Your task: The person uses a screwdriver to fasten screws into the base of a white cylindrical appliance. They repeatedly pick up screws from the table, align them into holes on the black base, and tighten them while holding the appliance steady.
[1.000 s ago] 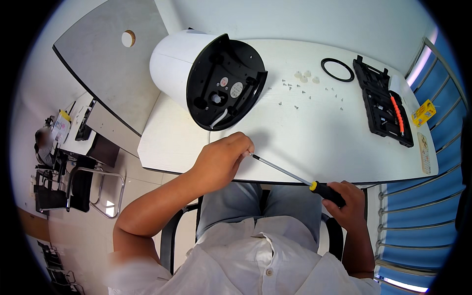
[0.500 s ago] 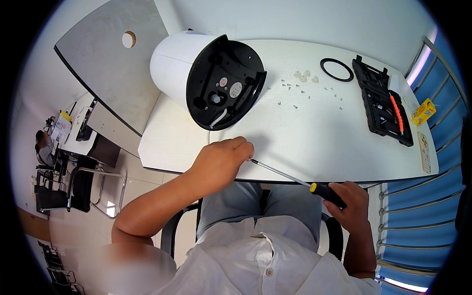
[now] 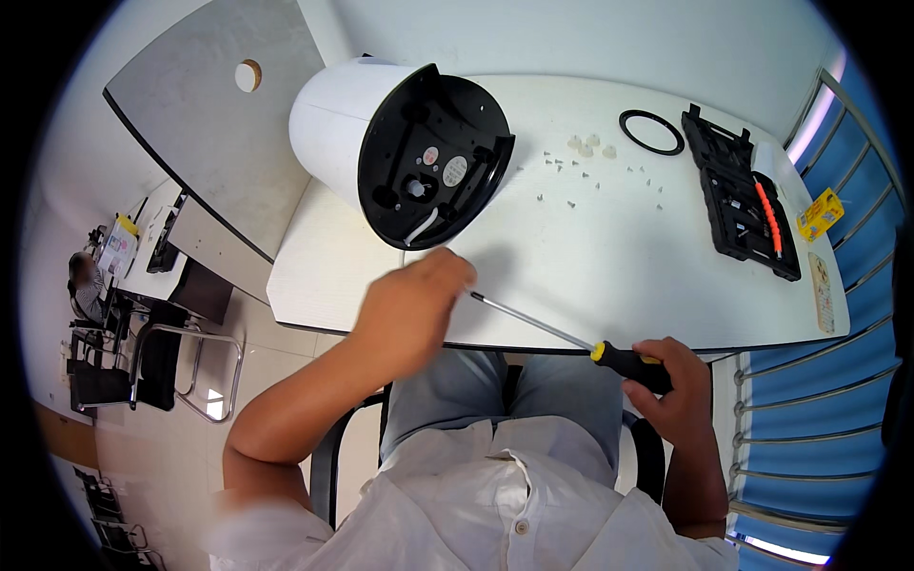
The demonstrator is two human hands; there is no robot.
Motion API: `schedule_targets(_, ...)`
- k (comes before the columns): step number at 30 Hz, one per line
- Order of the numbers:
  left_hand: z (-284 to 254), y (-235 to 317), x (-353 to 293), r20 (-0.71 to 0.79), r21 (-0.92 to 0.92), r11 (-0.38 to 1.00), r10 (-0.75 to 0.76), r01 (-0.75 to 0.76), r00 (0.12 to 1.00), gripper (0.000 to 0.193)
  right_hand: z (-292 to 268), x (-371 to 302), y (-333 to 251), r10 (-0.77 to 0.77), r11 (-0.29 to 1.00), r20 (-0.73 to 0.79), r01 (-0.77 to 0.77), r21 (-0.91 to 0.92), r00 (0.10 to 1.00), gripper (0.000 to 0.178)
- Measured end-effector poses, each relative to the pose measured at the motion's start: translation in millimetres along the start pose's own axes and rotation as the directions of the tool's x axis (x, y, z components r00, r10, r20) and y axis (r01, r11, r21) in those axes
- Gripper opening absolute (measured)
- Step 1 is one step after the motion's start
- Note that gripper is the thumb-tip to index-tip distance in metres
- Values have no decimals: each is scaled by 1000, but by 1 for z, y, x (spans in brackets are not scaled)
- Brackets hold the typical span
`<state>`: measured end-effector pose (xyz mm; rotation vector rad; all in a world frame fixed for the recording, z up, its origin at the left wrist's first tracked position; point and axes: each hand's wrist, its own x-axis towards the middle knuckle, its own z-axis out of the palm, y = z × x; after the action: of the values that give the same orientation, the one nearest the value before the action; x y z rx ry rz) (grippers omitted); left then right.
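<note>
My right hand is wrapped round the black and yellow handle of a long screwdriver whose shaft points left over the table's near edge. By its tip, my left hand has thumb and fingers drawn together. Whatever they pinch, if anything, is hidden. Beyond the left hand, a white cylindrical appliance lies on its side, its black underside facing right with round labels and a short pale cord end. Several small screws lie scattered to its right, near several translucent whitish caps.
A black ring lies at the back right of the white table. Beside it, an opened black tool case holds an orange flexible shaft. A yellow box stands near the metal railing. A grey partition rises at left.
My left hand has moved left and slightly away from me, toward the appliance. The screwdriver in my right hand has shifted the same way by a little.
</note>
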<state>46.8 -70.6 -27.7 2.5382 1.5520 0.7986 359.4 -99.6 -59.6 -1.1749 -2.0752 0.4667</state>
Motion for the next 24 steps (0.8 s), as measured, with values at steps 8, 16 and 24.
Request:
schedule_targets(8, -80, -59, 52, -651, -92, 987, 40, -131, 758, 32, 30, 27, -9, -144, 990, -139, 141, -27, 980, 41)
schedule_targets(16, -89, -140, 145, -223, -128, 990, -93, 65, 970, 45, 66, 43, -13, -225, 974, -193, 218, -59, 955, 40)
schedule_targets(24, -81, -138, 163, -89, -216, 938, -295, 270, 951, 55, 66, 57, -10, -223, 975, -190, 223, -23, 956, 39)
